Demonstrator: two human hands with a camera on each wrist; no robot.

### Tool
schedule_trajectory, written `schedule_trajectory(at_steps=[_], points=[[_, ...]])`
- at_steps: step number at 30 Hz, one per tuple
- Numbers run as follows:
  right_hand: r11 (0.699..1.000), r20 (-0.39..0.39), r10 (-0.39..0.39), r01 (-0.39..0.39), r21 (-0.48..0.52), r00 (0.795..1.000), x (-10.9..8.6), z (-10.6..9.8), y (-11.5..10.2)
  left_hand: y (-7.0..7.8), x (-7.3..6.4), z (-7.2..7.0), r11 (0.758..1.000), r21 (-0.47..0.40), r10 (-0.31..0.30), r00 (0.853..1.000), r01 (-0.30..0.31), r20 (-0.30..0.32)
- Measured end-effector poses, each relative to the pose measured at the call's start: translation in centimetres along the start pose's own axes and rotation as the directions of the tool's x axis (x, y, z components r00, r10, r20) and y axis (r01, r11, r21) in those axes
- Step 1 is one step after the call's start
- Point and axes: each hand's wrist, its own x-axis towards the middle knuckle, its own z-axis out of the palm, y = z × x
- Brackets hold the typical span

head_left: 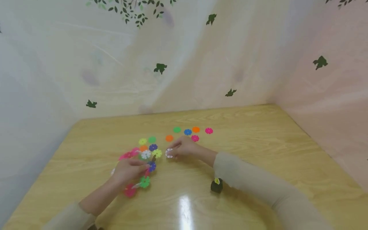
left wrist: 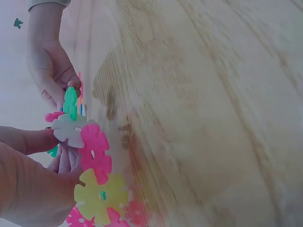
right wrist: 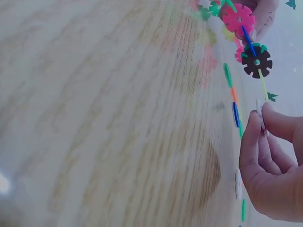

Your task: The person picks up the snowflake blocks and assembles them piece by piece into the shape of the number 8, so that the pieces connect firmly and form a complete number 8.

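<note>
My left hand (head_left: pixel 129 171) grips a chain of interlocking flower-shaped plastic discs, holding it above the wooden table. Within that chain are a green disc (head_left: pixel 145 182), a pink disc (left wrist: pixel 97 153), a yellow disc (left wrist: pixel 87 198) and a black disc (right wrist: pixel 249 65). From the black disc, a yellow disc (right wrist: pixel 263 86) sticks out edge-on at the chain's end. Between thumb and fingertips, my right hand (head_left: pixel 185 147) pinches a single white disc (head_left: pixel 169 153). In the right wrist view this white disc stands edge-on, close to the yellow one.
Loose discs lie on the table (head_left: pixel 258 140) beyond the hands, including a green one (head_left: pixel 177 129), a blue one (head_left: pixel 187 132) and a pink one (head_left: pixel 209 130). A dark block (head_left: pixel 217 186) shows by the right sleeve. Pale printed sheeting (head_left: pixel 184 64) encloses the table's back and sides.
</note>
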Motion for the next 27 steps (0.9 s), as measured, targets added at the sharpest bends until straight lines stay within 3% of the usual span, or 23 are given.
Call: schedule_trajectory(at_steps=[8,14,19,21,22,24,27], points=[[0.992,-0.008,0.056,-0.054,0.117,0.998,-0.4,0.0,-0.5,0.8,0.0,1.0,1.0,-0.017,0.003,1.0,-0.003,0.015],[0.99,0.005,0.054,-0.054,0.131,0.999,-0.3,-0.1,-0.5,1.1,0.1,1.5,1.0,-0.019,0.021,0.999,-0.021,0.029],[0.986,0.01,0.058,-0.059,0.159,0.998,-0.4,-0.3,-0.5,1.9,-0.1,0.8,0.981,0.146,0.13,0.991,-0.131,0.012],[0.986,0.013,0.053,-0.055,0.158,0.998,-0.5,-0.5,-0.5,2.5,0.1,0.3,0.958,0.201,0.212,0.977,-0.204,-0.014],[0.987,0.017,0.051,-0.053,0.153,0.999,-0.5,-0.5,-0.5,2.8,0.2,0.1,0.941,0.224,0.267,0.963,-0.254,-0.03],[0.988,0.024,0.044,-0.047,0.148,0.999,-0.7,-0.7,-0.6,3.6,0.7,-0.2,0.906,0.262,0.356,0.933,-0.332,-0.051],[0.987,0.036,0.041,-0.046,0.151,0.998,-0.8,-0.9,-0.8,4.7,1.9,-0.4,0.826,0.334,0.488,0.872,-0.454,-0.023]])
